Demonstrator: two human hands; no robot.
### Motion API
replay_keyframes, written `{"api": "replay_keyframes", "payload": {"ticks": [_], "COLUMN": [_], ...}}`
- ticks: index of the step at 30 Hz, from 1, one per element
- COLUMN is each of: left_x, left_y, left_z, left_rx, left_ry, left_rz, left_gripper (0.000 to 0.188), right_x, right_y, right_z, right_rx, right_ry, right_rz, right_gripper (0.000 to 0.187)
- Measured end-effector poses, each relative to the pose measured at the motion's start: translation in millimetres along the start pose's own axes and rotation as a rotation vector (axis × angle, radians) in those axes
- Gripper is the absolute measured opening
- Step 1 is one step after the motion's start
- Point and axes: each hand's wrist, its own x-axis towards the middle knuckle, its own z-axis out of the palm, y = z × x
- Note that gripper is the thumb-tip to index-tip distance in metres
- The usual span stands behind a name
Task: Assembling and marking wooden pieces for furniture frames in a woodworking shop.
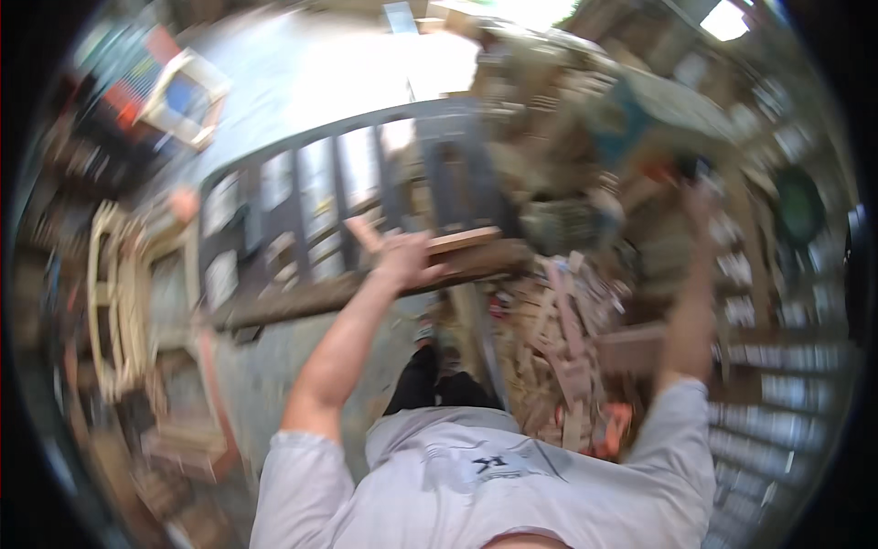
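Observation:
My left hand (pixel 404 261) is closed over a reddish wooden strip (pixel 466 240) at the front edge of a dark slatted workbench (pixel 320 306). A second, short light wood piece (pixel 363 232) sticks out on the far left side of that hand. The hand hides where the two pieces meet, if they do. Far out to the right, my right arm is stretched toward a machine-like block with a teal side (pixel 622 119). My right hand (pixel 701 197) is smeared by motion beside a dark object (pixel 692 167) and a red-orange patch (pixel 657 170); its fingers cannot be made out.
Wood offcuts (pixel 558 339) lie heaped on the floor right of my legs, with an orange object (pixel 613 428) among them. Pale wooden frames (pixel 110 302) stand at the left. Another light frame (pixel 187 99) is at the far left. Stacked pieces line the right side.

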Motion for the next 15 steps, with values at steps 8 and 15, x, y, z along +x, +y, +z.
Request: {"api": "replay_keyframes", "payload": {"ticks": [8,15], "left_x": [-260,-531], "left_y": [-35,-23], "left_z": [12,156], "left_rx": [-0.121,-0.435], "left_ry": [0.588,0.484], "left_rz": [-0.305,-1.152], "left_gripper": [0.025,0.037], "right_x": [67,27], "right_y": [53,-161], "right_z": [61,40], "right_rx": [0.293,0.578], "right_ry": [-0.099,-0.474], "right_rz": [-0.473,-0.419], "right_gripper": [0.046,0.036]}}
